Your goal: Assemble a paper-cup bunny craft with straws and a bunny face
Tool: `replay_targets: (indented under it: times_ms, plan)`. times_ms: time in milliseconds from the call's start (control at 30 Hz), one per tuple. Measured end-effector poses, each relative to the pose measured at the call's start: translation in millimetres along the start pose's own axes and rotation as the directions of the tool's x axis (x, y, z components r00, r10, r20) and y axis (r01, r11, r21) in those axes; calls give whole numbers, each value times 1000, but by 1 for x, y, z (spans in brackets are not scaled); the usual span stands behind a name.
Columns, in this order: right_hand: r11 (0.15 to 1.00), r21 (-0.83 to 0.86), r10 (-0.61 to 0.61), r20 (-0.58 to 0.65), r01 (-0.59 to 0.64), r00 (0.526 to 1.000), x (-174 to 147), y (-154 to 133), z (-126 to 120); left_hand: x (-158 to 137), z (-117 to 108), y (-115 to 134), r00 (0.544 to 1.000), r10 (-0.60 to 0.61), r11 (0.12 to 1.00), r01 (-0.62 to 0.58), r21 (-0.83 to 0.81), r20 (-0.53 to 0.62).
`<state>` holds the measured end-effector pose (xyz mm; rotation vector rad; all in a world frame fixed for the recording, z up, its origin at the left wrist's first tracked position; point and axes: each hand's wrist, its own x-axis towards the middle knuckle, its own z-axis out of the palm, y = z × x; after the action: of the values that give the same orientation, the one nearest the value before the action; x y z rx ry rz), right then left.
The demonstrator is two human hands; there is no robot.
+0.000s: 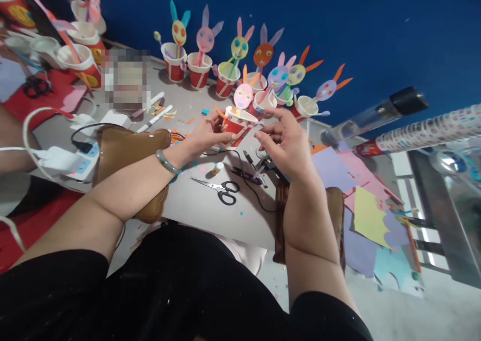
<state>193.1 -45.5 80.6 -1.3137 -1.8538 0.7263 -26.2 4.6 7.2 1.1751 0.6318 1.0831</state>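
Observation:
My left hand [208,130] grips a red-and-white paper cup [239,123] by its left side, just above the table. A pink paper rabbit face [243,96] with orange ears rises out of that cup. My right hand [283,138] hovers at the cup's right, fingers curved and apart, with nothing visible in them. Below the hands lie black-handled scissors [221,190] and a small bottle [217,169]. A dark tool with a cable [268,169], perhaps a glue gun, is partly covered by my right hand.
Finished-looking rabbit cups [200,70] line the blue wall. A power strip [85,163] with plugs and cables is at left, beside a brown cushion [131,150]. Coloured paper sheets [370,216] and a long stack of cups [428,125] lie right. White pens [154,118] rest behind.

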Motion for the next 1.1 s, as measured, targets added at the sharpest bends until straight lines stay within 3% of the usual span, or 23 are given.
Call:
replay_targets:
  times_ms: [133,233,333,400,500,867,967,1100]
  plan:
    - [995,-97,-13,-44,9,999,-16,-20,-16,2,-1,3,995,-6,999,1,-47,-101]
    - [940,-341,78,134,-28,988,-30,-26,-16,3,1,5,993,-28,997,18,-81,-116]
    - [717,-696,336,324,-18,884,-43,-26,0,3,4,6,990,-49,994,35,-108,-132]
    - [520,-854,483,307,14,820,-51,-24,14,2,6,8,986,-78,990,60,-124,-148]
    - [391,-919,560,275,43,781,-58,-20,34,0,9,12,976,-150,983,130,-132,-155]
    - [326,-945,543,199,14,816,-55,-2,50,1,8,13,966,-186,973,155,-170,-179]
    - [334,-942,525,200,16,828,-59,-4,48,1,8,12,979,-122,987,103,-125,-160]
    - [345,-938,445,160,-4,881,-68,1,42,-2,9,13,987,74,996,-79,-29,-142]
